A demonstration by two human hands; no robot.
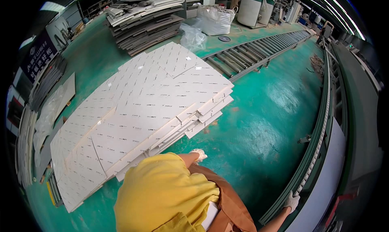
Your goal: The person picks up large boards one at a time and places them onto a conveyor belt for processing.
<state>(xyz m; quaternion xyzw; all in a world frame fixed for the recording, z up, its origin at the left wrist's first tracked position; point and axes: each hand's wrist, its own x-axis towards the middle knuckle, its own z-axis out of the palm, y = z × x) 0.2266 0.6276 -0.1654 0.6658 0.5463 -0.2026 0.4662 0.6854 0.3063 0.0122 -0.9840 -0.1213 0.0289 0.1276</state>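
My left hand (pixel 198 155) in a white glove hangs in front of my body, beside the stack of white printed-film panels (pixel 142 106). Its fingers look loosely apart and nothing shows in them. Over at the right, my right hand (pixel 291 202), also gloved, rests at the near end of a long pale toothed strip (pixel 316 151) on the green machine rail (pixel 289 187). Its fingers lie along the edge, seemingly not wrapped round anything. Right beside it, a smooth pale panel (pixel 324 175) lies along the machine.
A roller conveyor (pixel 259 51) runs away behind the stack. Further back are a pile of grey boards (pixel 142 23), a white bulk bag (pixel 216 20) and clear plastic film (pixel 192 36). More boards (pixel 26 147) lean at the left. Green floor (pixel 259 126) lies between stack and machine.
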